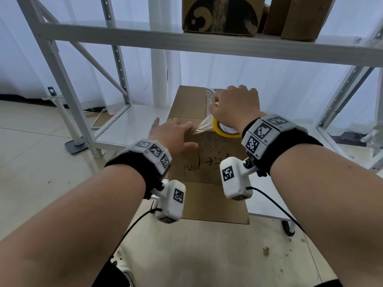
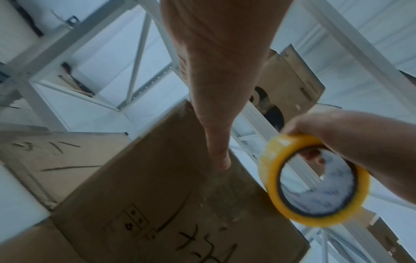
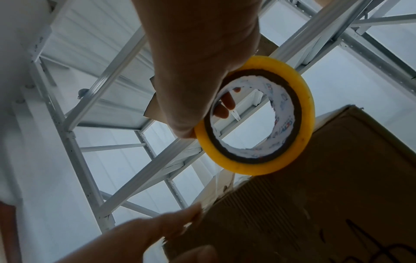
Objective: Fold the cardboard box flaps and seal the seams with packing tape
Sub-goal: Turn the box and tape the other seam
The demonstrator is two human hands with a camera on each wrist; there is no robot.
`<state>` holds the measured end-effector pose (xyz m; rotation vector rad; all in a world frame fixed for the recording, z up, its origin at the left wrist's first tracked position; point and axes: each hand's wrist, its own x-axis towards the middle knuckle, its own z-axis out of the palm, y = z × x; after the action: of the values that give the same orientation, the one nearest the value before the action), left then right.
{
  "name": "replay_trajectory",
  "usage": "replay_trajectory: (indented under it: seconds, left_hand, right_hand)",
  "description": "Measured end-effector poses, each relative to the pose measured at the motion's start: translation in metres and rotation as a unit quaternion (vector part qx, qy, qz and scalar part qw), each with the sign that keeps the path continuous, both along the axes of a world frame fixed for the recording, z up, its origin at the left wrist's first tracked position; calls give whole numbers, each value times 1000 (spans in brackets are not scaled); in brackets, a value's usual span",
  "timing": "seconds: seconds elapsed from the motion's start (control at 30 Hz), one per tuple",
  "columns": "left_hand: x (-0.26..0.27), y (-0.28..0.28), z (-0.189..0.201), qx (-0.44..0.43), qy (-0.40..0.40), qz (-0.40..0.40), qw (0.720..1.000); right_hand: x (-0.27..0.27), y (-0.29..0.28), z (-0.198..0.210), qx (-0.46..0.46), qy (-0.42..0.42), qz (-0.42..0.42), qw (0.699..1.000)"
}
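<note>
A brown cardboard box (image 1: pixel 192 104) with black scribbles on its near face stands on a low white shelf. My left hand (image 1: pixel 172 133) lies flat on the box's near top edge, and its straight fingers press down the end of a clear tape strip (image 1: pixel 204 126). My right hand (image 1: pixel 234 104) grips a yellow packing tape roll (image 1: pixel 217 129) just above the box top, right of the left hand, with the strip stretched between them. The right wrist view shows fingers inside the roll's (image 3: pixel 247 169) core. The left wrist view shows a fingertip (image 2: pixel 221 160) pressed onto the box (image 2: pixel 157 186).
A white metal rack frames the box, and its upper shelf (image 1: pixel 207 42) holds other cardboard boxes (image 1: pixel 219 15). A near flap (image 1: pixel 217 204) of the box hangs open toward me. A white post on a grey base (image 1: pixel 75 146) stands at the left. Plywood (image 1: pixel 207 255) lies below my arms.
</note>
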<state>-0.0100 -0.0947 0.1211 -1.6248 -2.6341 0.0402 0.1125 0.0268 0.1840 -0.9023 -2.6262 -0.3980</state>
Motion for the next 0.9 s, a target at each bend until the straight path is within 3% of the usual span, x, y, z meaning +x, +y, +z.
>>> replay_trajectory:
  seconds: [0.27,0.53,0.67,0.8,0.9]
  left_hand:
    - [-28,-30,-8,40,27,18,999]
    - [7,10,-14,95,-16,-36,995]
    - [1,7,-11,92,-27,-70,993]
    - [-2,7,-4,65,8,-85,994]
    - [0,8,-5,65,16,-84,994]
  right_hand:
    - [-2,0,3,-15,4,-5,1000]
    - [-7,-1,4,-26,15,12,999]
    - [-2,8,14,-119,77,34,989]
    - [16,27,8,-232,164,-17,958]
    - [19,26,1,-246,200,-30,948]
